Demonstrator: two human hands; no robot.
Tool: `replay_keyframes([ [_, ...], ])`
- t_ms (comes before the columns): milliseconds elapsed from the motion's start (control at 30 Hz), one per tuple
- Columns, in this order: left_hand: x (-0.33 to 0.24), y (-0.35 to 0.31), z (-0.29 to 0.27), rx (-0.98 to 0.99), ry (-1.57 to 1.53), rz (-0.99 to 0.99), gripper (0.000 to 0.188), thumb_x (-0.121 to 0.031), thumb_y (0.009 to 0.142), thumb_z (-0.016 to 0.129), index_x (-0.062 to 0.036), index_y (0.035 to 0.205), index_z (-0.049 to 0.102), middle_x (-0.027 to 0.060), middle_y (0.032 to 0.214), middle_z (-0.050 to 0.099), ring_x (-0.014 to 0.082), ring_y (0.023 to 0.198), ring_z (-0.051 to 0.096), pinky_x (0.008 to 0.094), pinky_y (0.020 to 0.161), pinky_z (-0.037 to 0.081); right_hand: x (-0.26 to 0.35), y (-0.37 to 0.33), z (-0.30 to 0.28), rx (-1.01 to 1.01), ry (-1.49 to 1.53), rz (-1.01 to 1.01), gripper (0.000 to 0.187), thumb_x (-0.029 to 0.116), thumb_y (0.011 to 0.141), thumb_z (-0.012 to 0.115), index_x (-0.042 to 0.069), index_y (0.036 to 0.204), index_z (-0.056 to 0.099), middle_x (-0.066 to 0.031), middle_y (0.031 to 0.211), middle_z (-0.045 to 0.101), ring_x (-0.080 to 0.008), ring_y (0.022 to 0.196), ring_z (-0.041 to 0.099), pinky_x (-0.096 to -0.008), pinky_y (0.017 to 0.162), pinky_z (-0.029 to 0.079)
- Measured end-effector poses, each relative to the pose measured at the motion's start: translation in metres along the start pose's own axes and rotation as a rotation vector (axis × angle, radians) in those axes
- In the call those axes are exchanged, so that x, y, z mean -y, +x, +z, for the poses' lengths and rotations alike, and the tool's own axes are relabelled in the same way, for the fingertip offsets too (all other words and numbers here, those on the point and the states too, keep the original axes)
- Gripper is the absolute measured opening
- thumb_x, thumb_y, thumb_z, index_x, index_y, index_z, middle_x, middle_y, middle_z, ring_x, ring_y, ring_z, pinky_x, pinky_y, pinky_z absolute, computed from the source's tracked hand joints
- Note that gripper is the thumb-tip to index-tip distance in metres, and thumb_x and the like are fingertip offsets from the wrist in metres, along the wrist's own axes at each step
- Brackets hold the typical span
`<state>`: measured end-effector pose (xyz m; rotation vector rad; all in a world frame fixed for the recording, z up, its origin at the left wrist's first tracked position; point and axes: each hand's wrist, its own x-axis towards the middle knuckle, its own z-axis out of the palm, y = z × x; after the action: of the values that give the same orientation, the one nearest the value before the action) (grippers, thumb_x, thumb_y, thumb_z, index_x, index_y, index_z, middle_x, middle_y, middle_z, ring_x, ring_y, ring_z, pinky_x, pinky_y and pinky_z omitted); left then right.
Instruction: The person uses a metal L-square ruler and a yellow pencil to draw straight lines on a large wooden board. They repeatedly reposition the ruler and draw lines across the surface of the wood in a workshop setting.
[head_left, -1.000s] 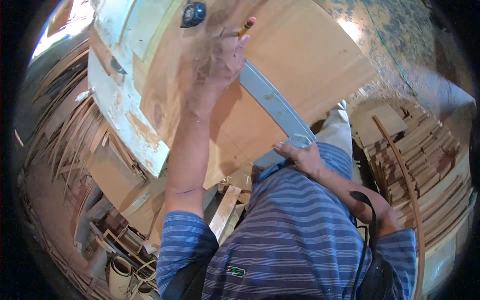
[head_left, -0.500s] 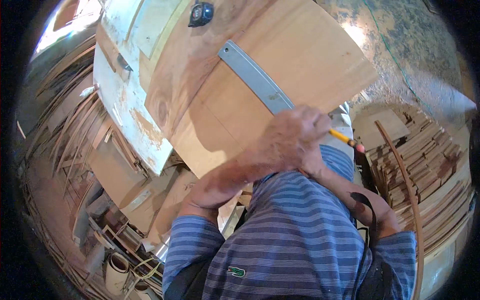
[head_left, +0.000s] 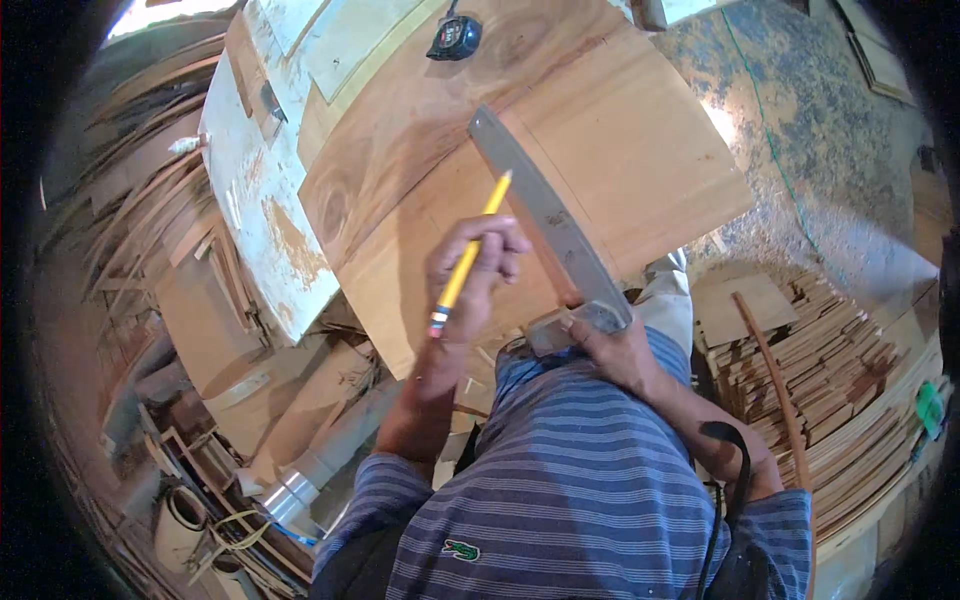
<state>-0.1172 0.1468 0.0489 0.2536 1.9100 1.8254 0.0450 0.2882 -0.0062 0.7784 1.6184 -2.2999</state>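
Note:
A yellow pencil [head_left: 461,276] rests in my left hand [head_left: 487,262], with its tip toward the far side and its eraser end toward me. My right hand [head_left: 622,352] grips the stock of a metal try square [head_left: 553,212] at the board's near edge. The long grey blade slants away over a wooden board [head_left: 660,150], throwing a shadow beside it; whether it touches the wood I cannot tell. Thin pencil lines run across the board on both sides of the blade.
A black tape measure [head_left: 455,38] lies on the far part of the board. Left of it is a white, stained work surface [head_left: 262,220]. Stacked wood strips [head_left: 825,365] sit at the right, with a green cord [head_left: 768,130] on the floor beyond. Cardboard tubes [head_left: 182,515] stand lower left.
My left hand has moved left with the pencil, uncrossing from over my right. The pencil now points away from me. The try square's blade has shifted right and turned on the board.

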Motion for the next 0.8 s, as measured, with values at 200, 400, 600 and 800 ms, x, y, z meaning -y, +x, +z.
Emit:
replay_keyframes([
  [200, -0.012, -0.039, -0.030, -0.060, -0.149, -0.044, 0.041, -0.037, 0.103, 0.056, 0.0011, 0.118, 0.062, 0.0127, 0.092, 0.068, 0.0137, 0.074, 0.061, 0.0276, 0.065, 0.053, 0.075, -0.007, -0.023, 0.101, -0.672, -0.629, 0.031, 0.005, 0.078, 0.068, 0.000, 0.109, 0.062, -0.0191, 0.083, 0.062, -0.0403, 0.077, 0.060, -0.0439, 0.068, 0.052],
  [400, -0.016, -0.086, -0.002, 0.065, -0.004, -0.056, 0.053, -0.044, 0.106, 0.046, 0.0032, 0.101, 0.068, 0.0133, 0.098, 0.068, 0.0243, 0.095, 0.064, 0.0365, 0.087, 0.052, 0.120, -0.011, -0.059, 0.136, -1.201, -0.908, 0.020, 0.007, 0.075, 0.066, 0.002, 0.092, 0.057, -0.0121, 0.076, 0.052, -0.0305, 0.073, 0.057, -0.0420, 0.060, 0.048],
  [600, 0.007, -0.089, 0.062, 0.198, 0.039, -0.227, 0.047, -0.039, 0.109, 0.044, -0.0003, 0.092, 0.064, 0.0059, 0.084, 0.063, 0.0149, 0.076, 0.060, 0.0306, 0.070, 0.050, 0.116, 0.010, -0.101, 0.185, -1.440, -0.932, 0.020, 0.005, 0.074, 0.069, 0.005, 0.091, 0.058, -0.0127, 0.077, 0.055, -0.0328, 0.072, 0.058, -0.0434, 0.063, 0.047],
  [800, 0.039, -0.063, 0.120, 0.083, -0.226, -0.550, 0.044, -0.044, 0.102, 0.058, -0.0040, 0.084, 0.056, -0.0013, 0.067, 0.053, 0.0103, 0.062, 0.051, 0.0296, 0.058, 0.045, 0.110, 0.032, -0.111, 0.384, -1.683, -0.892, 0.016, 0.015, 0.080, 0.063, 0.006, 0.091, 0.058, -0.0082, 0.080, 0.051, -0.0245, 0.078, 0.054, -0.0389, 0.066, 0.044],
])
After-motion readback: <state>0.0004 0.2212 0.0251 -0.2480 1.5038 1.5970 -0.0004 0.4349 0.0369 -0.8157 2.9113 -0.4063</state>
